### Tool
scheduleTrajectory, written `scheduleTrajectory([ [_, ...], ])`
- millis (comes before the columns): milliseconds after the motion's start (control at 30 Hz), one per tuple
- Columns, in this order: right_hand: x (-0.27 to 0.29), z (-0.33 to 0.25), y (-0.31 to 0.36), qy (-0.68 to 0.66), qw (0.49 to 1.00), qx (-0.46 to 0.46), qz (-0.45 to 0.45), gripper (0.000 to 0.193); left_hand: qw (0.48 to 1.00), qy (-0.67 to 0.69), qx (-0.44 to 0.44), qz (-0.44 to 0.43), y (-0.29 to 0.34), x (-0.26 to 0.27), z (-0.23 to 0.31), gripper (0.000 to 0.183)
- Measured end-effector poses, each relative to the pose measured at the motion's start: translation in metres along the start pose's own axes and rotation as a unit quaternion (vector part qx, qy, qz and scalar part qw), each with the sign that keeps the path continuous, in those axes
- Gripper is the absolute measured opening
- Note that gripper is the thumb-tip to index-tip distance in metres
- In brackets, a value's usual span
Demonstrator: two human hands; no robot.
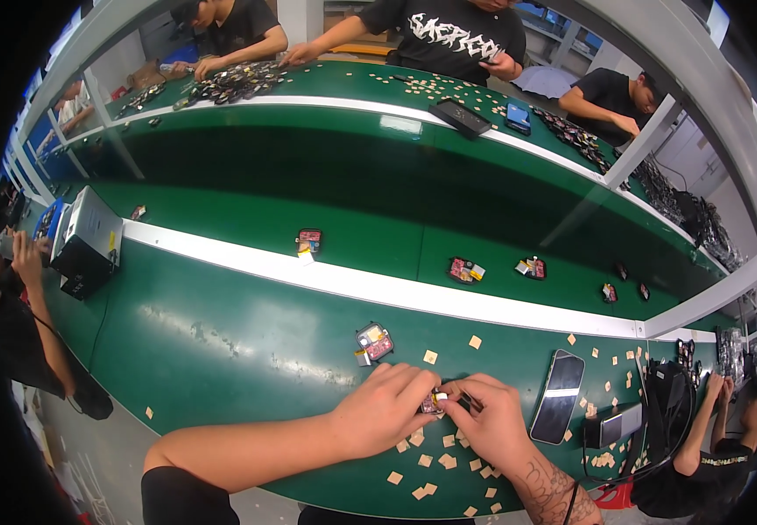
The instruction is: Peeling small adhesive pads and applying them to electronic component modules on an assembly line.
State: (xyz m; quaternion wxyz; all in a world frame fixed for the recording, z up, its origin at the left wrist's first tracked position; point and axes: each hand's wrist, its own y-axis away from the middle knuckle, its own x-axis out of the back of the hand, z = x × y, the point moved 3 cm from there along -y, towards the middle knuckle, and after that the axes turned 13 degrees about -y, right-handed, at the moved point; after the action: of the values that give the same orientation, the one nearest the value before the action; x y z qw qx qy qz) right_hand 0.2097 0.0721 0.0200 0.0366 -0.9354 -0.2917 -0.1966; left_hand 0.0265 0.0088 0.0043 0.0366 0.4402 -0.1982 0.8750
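Note:
Both my hands meet over the green table. My left hand [387,404] is closed round the edge of a small electronic device [429,405], whose red circuit board shows between the fingers. My right hand [490,415] is pinched at the device's right side, by a small white piece [441,397]. A dark, thin shape lies between its fingers; I cannot make out what it is. Just beyond my left hand lies another opened device [375,339] with a red board and a silver-white pouch. Small beige squares [426,460] are scattered beneath and around my right hand.
A phone [558,395] lies right of my hands, near a black box with a cable [615,426]. Beyond the white ledge [378,291], several opened devices [466,269] sit on a green belt. A metal-sided box [90,241] stands left. Several people work around the tables.

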Motion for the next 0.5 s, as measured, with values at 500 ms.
scheduleTrajectory([
  [500, -0.002, -0.005, 0.006, 0.087, 0.995, 0.029, 0.024, 0.013, 1.0, -0.019, -0.005, 0.022, 0.002, -0.006, 0.012, 0.041],
])
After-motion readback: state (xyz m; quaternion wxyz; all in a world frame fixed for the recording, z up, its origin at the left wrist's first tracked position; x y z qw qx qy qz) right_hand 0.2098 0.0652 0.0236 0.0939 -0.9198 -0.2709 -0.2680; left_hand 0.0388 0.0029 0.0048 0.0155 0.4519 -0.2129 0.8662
